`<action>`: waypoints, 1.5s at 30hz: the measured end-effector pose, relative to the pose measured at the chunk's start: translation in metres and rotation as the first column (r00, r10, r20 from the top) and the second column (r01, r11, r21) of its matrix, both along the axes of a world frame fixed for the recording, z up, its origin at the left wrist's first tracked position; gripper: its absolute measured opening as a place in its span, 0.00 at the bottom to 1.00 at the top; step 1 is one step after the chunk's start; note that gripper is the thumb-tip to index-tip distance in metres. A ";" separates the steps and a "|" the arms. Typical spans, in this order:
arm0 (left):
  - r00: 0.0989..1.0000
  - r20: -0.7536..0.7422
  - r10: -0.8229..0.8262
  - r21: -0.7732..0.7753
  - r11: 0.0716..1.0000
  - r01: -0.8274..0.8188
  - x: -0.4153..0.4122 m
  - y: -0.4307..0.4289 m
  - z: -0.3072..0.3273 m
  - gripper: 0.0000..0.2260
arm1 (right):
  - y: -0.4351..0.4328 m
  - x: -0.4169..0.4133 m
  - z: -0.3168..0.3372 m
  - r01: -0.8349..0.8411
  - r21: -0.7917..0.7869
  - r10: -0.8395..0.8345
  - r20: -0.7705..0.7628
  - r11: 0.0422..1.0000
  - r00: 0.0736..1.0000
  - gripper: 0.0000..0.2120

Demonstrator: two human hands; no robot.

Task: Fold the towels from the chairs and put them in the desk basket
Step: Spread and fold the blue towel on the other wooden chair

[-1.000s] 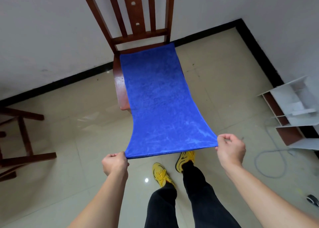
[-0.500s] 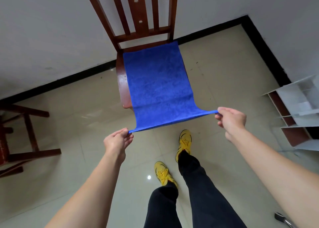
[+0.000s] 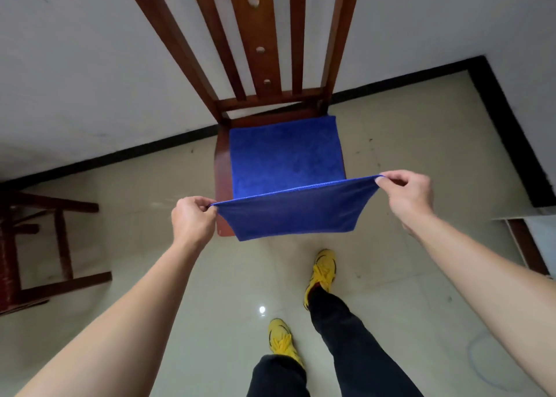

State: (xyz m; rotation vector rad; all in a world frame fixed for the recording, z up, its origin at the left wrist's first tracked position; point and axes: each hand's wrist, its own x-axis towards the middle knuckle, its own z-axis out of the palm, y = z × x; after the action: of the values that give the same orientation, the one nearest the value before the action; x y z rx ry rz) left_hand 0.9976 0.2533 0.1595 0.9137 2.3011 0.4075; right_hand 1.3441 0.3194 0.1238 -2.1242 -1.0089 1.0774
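A blue towel (image 3: pixel 285 159) lies on the seat of a brown wooden chair (image 3: pixel 221 168) that stands against the white wall. The towel's near end is lifted and curls back over the seat's front edge, so its underside faces me. My left hand (image 3: pixel 192 219) pinches the near left corner. My right hand (image 3: pixel 406 192) pinches the near right corner, and the edge between them is taut. No basket or desk is in view.
Another wooden chair's legs (image 3: pixel 63 246) stand at the left edge. A white shelf unit (image 3: pixel 535 237) sits at the right by the wall corner. My legs and yellow shoes (image 3: pixel 322 273) are on the tiled floor below the towel.
Both hands have raised the towel's near edge and carried it forward toward the chair back. The hanging part now doubles over the seat, and I have stepped closer to the chair.
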 end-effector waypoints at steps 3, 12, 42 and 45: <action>1.000 -0.015 0.020 0.006 1.000 -0.020 -0.009 0.041 -0.009 0.04 | 0.045 -0.001 -0.009 -0.083 -0.023 0.084 0.026 0.996 0.996 0.00; 0.979 0.105 0.177 0.040 0.982 -0.182 -0.036 0.132 -0.079 0.03 | 0.146 -0.031 -0.077 -0.216 -0.080 0.225 0.130 0.973 0.966 0.04; 0.958 0.076 0.278 0.038 0.959 -0.281 -0.049 0.250 -0.241 0.03 | 0.249 -0.061 -0.214 -0.144 -0.166 0.198 0.384 0.976 0.902 0.12; 0.952 0.048 0.301 0.051 0.952 -0.303 -0.051 0.245 -0.236 0.04 | 0.240 -0.059 -0.208 -0.170 -0.167 0.223 0.391 0.971 0.893 0.17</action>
State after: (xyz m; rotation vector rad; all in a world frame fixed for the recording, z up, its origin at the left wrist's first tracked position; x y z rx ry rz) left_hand 0.9461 0.4984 -0.0763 0.5717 2.4088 0.6185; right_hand 1.2853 0.5597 -0.0842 -2.4580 -1.4076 0.8189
